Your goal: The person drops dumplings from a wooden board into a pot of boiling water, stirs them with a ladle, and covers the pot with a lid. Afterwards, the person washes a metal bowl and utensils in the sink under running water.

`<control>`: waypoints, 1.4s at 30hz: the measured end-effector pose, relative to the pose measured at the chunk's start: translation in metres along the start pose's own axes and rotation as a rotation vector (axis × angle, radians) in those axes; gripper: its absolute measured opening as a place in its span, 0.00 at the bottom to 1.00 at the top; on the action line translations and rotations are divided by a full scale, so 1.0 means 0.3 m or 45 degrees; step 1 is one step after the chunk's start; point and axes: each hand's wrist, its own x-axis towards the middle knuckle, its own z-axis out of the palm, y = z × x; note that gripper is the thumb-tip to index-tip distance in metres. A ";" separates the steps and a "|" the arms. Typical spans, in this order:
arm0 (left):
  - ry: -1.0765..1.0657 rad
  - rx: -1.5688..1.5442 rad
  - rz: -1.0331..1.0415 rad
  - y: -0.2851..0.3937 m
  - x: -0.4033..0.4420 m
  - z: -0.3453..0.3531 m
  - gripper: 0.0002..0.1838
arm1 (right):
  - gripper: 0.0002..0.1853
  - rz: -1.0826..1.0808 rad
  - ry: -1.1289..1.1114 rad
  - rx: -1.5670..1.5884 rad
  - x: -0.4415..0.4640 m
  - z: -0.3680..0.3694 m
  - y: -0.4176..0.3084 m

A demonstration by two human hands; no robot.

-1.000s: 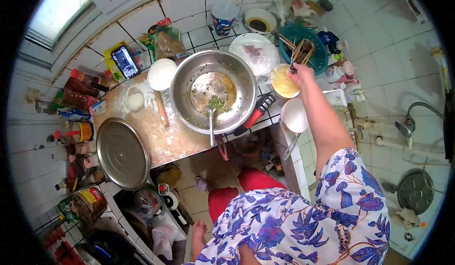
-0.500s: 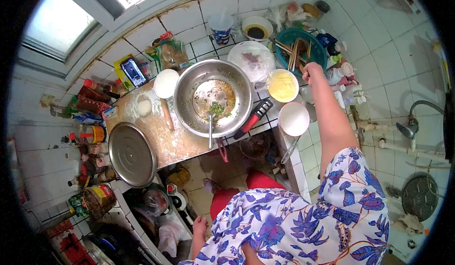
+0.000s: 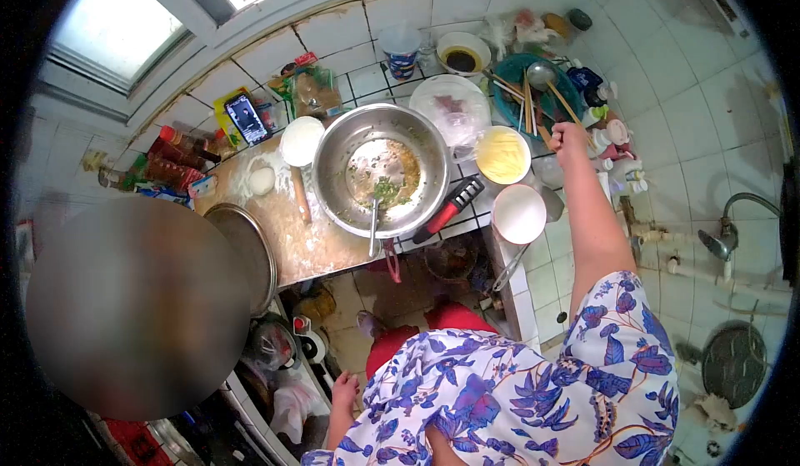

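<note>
My right hand (image 3: 569, 143) is closed in a fist at the front rim of a teal basket (image 3: 502, 109). A wooden end shows beside its fingers, but what they grip is hidden. In the basket stand chopsticks (image 3: 527, 103) and a ladle (image 3: 542, 75), whose wooden handle slants down past the fist. My left hand (image 3: 345, 389) hangs low by my side, fingers loosely apart, holding nothing visible. On the counter, a large steel bowl (image 3: 326, 191) contains chopped greens, a pale powdery heap and a spoon (image 3: 374, 233).
Dough (image 3: 262, 182) and a rolling pin (image 3: 300, 195) lie on a floured board (image 3: 321, 253). Around the steel bowl are a bowl of yellow strips (image 3: 502, 156), a white pot (image 3: 518, 214), a red-and-black sharpener-like tool (image 3: 450, 208) and a phone (image 3: 246, 119). A blurred patch hides the left side.
My right hand has drawn slightly toward me from the basket. The ladle's bowl and handle now show clearly there. A blurred patch has appeared at left; my left hand's fingers look more extended.
</note>
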 end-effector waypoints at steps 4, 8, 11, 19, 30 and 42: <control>0.019 0.034 -0.016 -0.029 -0.014 -0.004 0.28 | 0.05 0.104 -0.078 0.505 -0.063 0.038 -0.023; -0.022 -0.022 0.007 -0.125 0.043 -0.032 0.28 | 0.10 0.308 -0.370 0.849 -0.037 0.056 -0.047; 0.024 0.066 0.039 -0.062 -0.025 -0.017 0.28 | 0.14 0.457 -0.797 0.887 -0.133 0.092 -0.061; 0.143 0.199 0.032 -0.387 -0.131 0.002 0.31 | 0.17 0.111 -1.063 -0.259 -0.763 0.142 0.136; 0.277 0.238 0.213 -0.690 -0.305 0.055 0.31 | 0.24 -0.694 -2.136 -1.198 -1.796 0.488 0.144; 0.570 -0.435 -0.103 -1.215 -0.251 0.144 0.32 | 0.26 -1.767 -2.823 -1.169 -2.584 0.896 0.365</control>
